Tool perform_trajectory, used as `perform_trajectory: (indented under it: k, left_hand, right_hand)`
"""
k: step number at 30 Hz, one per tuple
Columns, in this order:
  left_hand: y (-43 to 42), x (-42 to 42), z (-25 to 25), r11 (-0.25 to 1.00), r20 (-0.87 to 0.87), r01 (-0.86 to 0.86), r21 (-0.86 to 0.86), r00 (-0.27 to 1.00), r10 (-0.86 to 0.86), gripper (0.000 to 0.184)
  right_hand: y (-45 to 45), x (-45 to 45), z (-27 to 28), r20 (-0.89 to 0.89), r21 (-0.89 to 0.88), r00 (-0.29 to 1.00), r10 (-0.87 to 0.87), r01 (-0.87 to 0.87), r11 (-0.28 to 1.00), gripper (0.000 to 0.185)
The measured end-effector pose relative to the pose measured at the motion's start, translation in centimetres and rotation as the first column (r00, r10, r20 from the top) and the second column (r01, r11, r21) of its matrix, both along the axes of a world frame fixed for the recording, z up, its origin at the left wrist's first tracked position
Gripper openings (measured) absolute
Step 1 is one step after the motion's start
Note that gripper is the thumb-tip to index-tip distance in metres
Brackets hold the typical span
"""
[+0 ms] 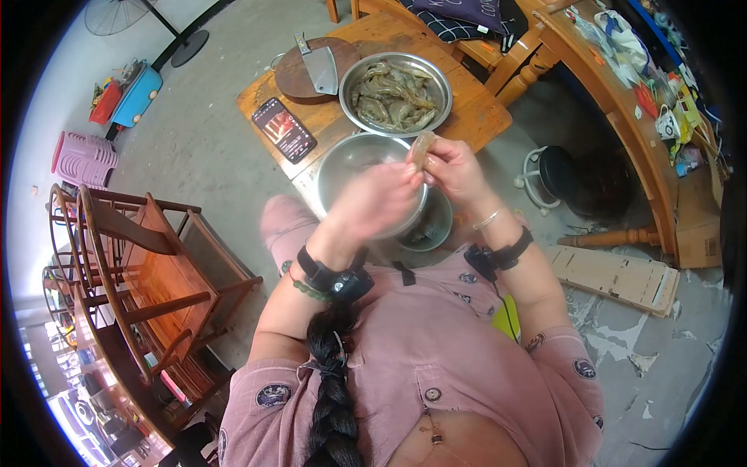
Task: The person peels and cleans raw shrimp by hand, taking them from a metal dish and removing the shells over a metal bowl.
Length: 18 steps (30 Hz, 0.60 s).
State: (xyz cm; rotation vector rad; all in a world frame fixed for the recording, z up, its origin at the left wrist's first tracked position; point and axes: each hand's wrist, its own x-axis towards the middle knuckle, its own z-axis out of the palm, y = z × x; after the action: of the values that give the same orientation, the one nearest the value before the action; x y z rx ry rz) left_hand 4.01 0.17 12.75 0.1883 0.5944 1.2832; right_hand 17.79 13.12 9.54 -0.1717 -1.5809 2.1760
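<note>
A raw grey shrimp (422,148) is held up between my two hands, above the edge of an empty-looking steel bowl (342,159). My right hand (461,173) grips it between thumb and fingers. My left hand (377,198) is smeared by motion, its fingertips closed against the shrimp's lower part. Just beyond, a steel basin (350,117) holds many whole raw shrimp (391,95). Below my hands is a smaller bowl (446,222), partly hidden, with dark bits in it that I cannot make out.
On the wooden table (481,109) lie a cleaver (319,68) on a round chopping board (348,51) and a phone (283,130) with a lit screen. A wooden chair (167,265) stands at left. To the right are a black stool (556,173) and a cluttered wooden table (622,109).
</note>
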Motion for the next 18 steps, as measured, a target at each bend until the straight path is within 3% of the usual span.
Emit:
perform_trajectory:
  k: [2, 3, 4, 5, 6, 8, 9, 11, 14, 15, 18]
  left_hand:
    - [-0.2, -0.5, 0.3, 0.997, 0.029, 0.062, 0.048, 0.998, -0.064, 0.025]
    - [-0.3, -0.8, 0.3, 0.987, 0.054, 0.124, 0.099, 0.990, -0.130, 0.026]
    - [-0.4, -1.1, 0.2, 0.987, 0.054, 0.124, 0.099, 0.990, -0.130, 0.026]
    - [-0.5, -1.3, -0.2, 0.978, 0.011, 0.154, 0.139, 0.987, -0.157, 0.026]
    - [-0.6, -1.6, -0.4, 0.967, -0.032, 0.186, 0.176, 0.983, -0.183, 0.027]
    - [-0.7, -2.5, -0.6, 0.940, -0.075, 0.248, 0.235, 0.969, -0.237, 0.027]
    - [-0.8, -2.9, -0.7, 0.905, -0.121, 0.310, 0.290, 0.950, -0.286, 0.026]
    - [-1.1, -3.4, -0.9, 0.930, -0.112, 0.288, 0.229, 0.957, -0.269, 0.023]
    - [-1.1, -4.1, 1.7, 0.877, -0.523, 0.426, 0.224, 0.812, -0.261, 0.015]
    - [-1.0, -4.3, 2.5, 0.878, -0.522, 0.423, 0.225, 0.813, -0.258, 0.015]
    - [-0.7, -4.6, 4.0, 0.862, -0.795, 0.507, -0.008, 0.519, -0.312, 0.022]
  right_hand:
    - [-0.3, 0.1, 1.2, 0.002, 0.215, 0.994, -0.107, 0.104, 0.971, 0.014]
    - [0.0, 0.0, 1.7, 0.002, 0.214, 0.994, -0.106, 0.103, 0.971, 0.014]
    - [0.5, 0.0, 2.1, -0.104, 0.486, 0.987, -0.120, 0.155, 0.860, 0.014]
    - [0.8, 0.0, 2.6, -0.208, 0.708, 0.973, -0.101, 0.221, 0.671, 0.015]
    - [0.6, 0.2, 3.6, -0.207, 0.707, 0.973, -0.101, 0.220, 0.672, 0.015]
    - [-0.3, 0.8, 5.9, -0.255, 0.879, 0.961, -0.108, 0.277, 0.388, 0.023]
    - [-0.6, 1.0, 6.7, -0.255, 0.879, 0.961, -0.108, 0.277, 0.388, 0.023]
    - [-0.9, 1.2, 7.9, -0.322, 0.940, 0.947, 0.017, 0.317, 0.128, 0.029]
    - [-1.1, 1.3, 9.2, -0.311, 0.950, 0.944, 0.113, 0.310, 0.027, 0.032]
    - [-1.1, 1.3, 9.4, -0.280, 0.956, 0.948, 0.153, 0.290, -0.042, 0.032]
    - [-0.7, 1.2, 9.7, -0.210, 0.964, 0.958, 0.196, 0.237, -0.123, 0.030]
